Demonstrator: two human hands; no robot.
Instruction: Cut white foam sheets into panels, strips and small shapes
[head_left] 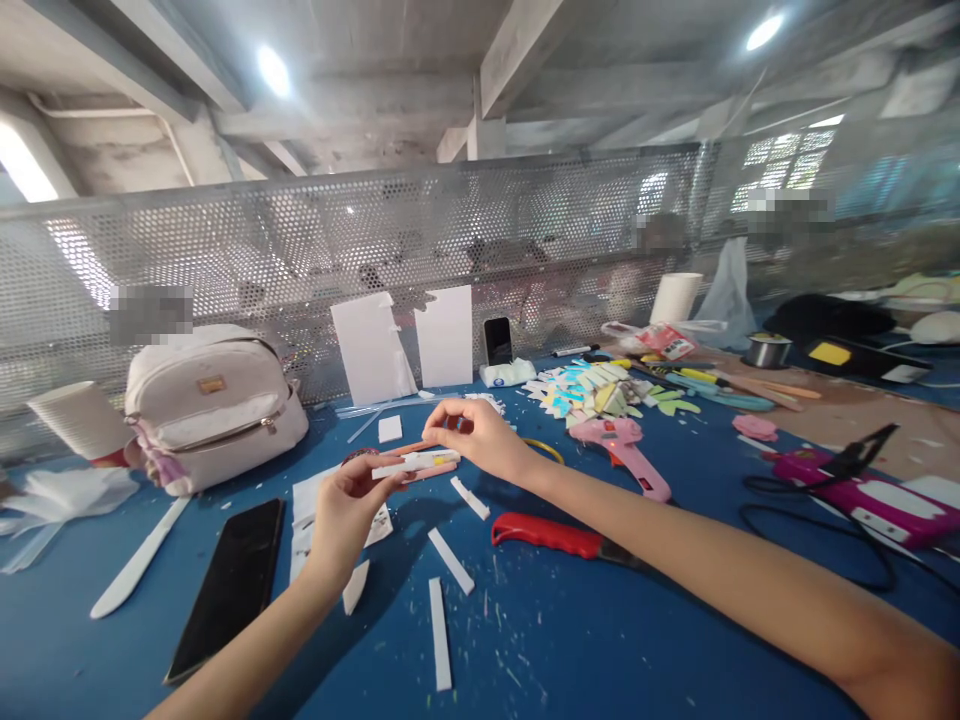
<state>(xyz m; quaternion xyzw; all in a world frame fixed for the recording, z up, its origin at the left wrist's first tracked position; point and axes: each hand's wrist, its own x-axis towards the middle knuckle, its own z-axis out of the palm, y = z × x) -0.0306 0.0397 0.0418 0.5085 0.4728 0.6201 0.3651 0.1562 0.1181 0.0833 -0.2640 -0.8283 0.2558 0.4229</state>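
Between the thumb and fingers of my left hand (pixel 346 505) is a slim white strip (pixel 405 464), held level above the blue table with a small yellow patch near its right end. My right hand (pixel 484 437) is curled in a pinch just over that end; whatever its fingertips hold is too small to make out. Below lie loose white strips (pixel 451 560), one of them (pixel 441 634) nearest the front. A white curved scrap (pixel 356 588) rests by my left wrist. A red-handled cutter (pixel 547 535) lies beneath my right forearm.
A black phone (pixel 229 585), a white plastic knife (pixel 141 556) and a pale backpack (pixel 214 410) stand left. Rightward are a pink glue gun (pixel 622 450), a pile of coloured scraps (pixel 592 388) and a magenta device (pixel 862 497) with black cable. White boards (pixel 444 337) lean behind.
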